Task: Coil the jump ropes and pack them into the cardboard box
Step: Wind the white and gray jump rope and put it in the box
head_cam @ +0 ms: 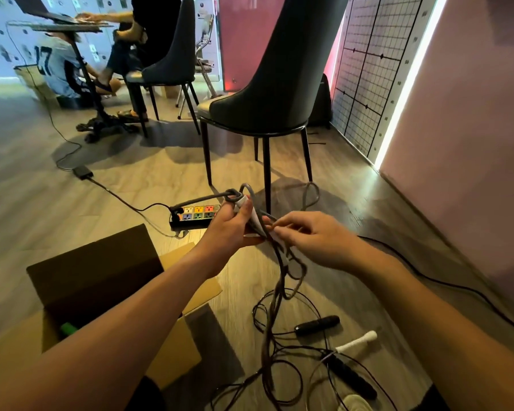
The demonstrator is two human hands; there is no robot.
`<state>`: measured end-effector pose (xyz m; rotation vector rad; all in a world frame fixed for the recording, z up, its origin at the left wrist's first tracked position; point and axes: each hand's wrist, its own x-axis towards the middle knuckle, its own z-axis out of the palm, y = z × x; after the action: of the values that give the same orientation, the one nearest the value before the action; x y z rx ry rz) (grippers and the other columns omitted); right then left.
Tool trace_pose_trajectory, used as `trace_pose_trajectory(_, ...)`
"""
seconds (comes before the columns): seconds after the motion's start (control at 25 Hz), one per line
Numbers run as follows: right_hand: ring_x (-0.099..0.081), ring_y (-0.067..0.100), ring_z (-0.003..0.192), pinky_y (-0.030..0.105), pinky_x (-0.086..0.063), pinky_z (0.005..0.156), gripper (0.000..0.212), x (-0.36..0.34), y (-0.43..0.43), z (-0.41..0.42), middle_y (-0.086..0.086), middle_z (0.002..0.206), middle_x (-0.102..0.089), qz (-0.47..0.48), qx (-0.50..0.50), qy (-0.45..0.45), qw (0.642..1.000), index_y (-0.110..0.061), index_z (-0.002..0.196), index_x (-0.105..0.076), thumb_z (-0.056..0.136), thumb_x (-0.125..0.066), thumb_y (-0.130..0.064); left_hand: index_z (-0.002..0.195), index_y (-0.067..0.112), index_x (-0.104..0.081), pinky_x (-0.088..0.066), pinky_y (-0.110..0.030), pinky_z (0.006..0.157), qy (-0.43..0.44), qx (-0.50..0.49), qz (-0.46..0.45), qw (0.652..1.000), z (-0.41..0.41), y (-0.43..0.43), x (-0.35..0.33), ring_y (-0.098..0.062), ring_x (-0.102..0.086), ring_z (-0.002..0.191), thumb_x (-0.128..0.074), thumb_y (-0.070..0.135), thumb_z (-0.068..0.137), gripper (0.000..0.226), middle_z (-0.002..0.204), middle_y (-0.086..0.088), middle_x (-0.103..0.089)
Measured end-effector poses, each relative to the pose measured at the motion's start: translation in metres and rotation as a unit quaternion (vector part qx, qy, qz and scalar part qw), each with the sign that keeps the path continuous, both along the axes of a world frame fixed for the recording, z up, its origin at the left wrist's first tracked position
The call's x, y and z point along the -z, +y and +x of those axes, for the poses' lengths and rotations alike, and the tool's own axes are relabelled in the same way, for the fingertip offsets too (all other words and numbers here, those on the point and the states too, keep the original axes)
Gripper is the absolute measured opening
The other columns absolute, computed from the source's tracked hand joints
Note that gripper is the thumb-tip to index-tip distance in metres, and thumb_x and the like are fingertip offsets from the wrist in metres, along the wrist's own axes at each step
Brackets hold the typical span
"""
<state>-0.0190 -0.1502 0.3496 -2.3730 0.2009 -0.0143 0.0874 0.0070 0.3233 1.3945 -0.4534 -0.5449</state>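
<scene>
As the head view showed, left grip (232, 226): curled round the white handle of the grey jump rope (279, 268).
Right grip (312, 235): pinched that rope, mid-air.
Cardboard box (95, 262): open, lower left.
Risk: hanging strands could snag the black-handled rope (317, 324) below.

1. A wood-plank floor (57, 203) runs across the room, with soft shadows under the furniture.
2. A dark padded chair (279, 84) on thin black legs stands mid-room; a second chair (172, 54) like it stands further back, to the left.
3. Far left, a small table (72, 27) on a black pedestal carries a laptop (39, 7).
4. A pale pink wall (472, 114) fills the right side, edged by a bright light strip (407, 84).
5. A board (368, 69) with a black grid stands beside the strip.
6. A power strip (195, 213) with coloured sockets lies on the floor, joined by a black cable to an adapter (83, 172).
</scene>
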Motion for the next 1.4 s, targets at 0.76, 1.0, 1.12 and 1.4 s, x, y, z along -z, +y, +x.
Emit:
trace_pose_trajectory(0.76,-0.064,-0.002,0.075,0.014,-0.045,0.063,0.031,0.007,0.019,0.001,-0.010,0.083,-0.068,0.020,0.035,-0.038,0.998,-0.022,0.104,-0.059,0.094,-0.060,-0.052,0.100,0.007,-0.069,-0.060,-0.033,0.073,-0.053,0.081,0.017,0.995,-0.008,0.019,-0.009,-0.031,-0.072,0.100,-0.055,0.018,0.099,0.017,0.108,-0.020,-0.073)
trace_pose_trajectory(1.0,-0.062,0.004,0.078,0.018,-0.042,0.063,0.034,0.008,0.009,0.000,-0.007,0.086,-0.069,-0.023,0.013,-0.018,0.999,-0.020,0.108,-0.071,0.099,-0.053,-0.048,0.117,0.011,-0.059,-0.061,-0.034,0.075,-0.124,0.101,0.067,0.985,-0.007,0.016,-0.012,-0.024,-0.073,0.097,-0.067,0.002,0.089,0.030,0.103,-0.013,-0.074)
trace_pose_trajectory(1.12,-0.060,0.006,0.083,0.020,-0.044,0.065,0.030,0.009,0.005,0.001,-0.002,0.095,-0.068,-0.070,0.009,-0.023,0.997,-0.020,0.110,-0.072,0.101,-0.054,-0.042,0.115,0.018,-0.053,-0.061,-0.029,0.071,-0.166,0.103,0.100,0.976,-0.008,0.009,-0.015,-0.017,-0.074,0.087,-0.067,-0.003,0.089,0.036,0.100,-0.017,-0.070)
trace_pose_trajectory(1.4,-0.065,0.017,0.082,0.040,-0.057,0.072,0.020,0.004,-0.004,0.006,0.004,0.097,-0.066,-0.017,0.127,-0.100,0.987,-0.019,0.104,-0.056,0.105,-0.044,-0.035,0.135,0.024,-0.047,-0.061,-0.031,0.073,-0.152,0.160,0.204,0.954,-0.005,0.011,-0.014,-0.017,-0.070,0.074,-0.059,0.001,0.096,0.047,0.086,-0.012,-0.058)
